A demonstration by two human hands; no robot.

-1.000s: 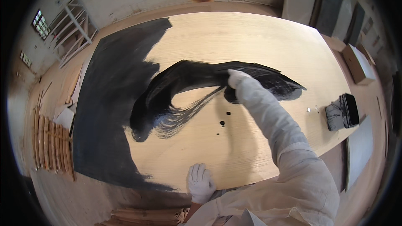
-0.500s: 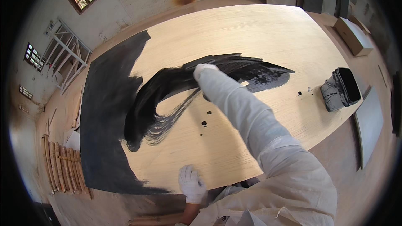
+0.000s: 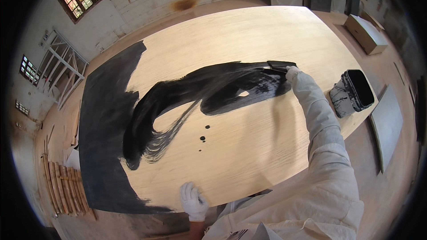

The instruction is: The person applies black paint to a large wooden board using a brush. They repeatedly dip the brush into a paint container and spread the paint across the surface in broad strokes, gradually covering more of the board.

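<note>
Looks like you're on the spreading step, working black paint (image 3: 209, 75) over the bare board (image 3: 249, 35). Your right hand (image 3: 292, 74) is closed round what looks like a brush (image 3: 279, 65), at the wet patch's right end. It points left from your fist, long axis roughly left-right. Your left hand (image 3: 193, 201) rests loosely open on the near edge, nothing held. Next stroke probably wants even pressure.

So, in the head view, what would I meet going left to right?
Bundled poles, the panel's dark-painted end, left hand, right hand, paint-smeared bucket, pale grey board.
</note>
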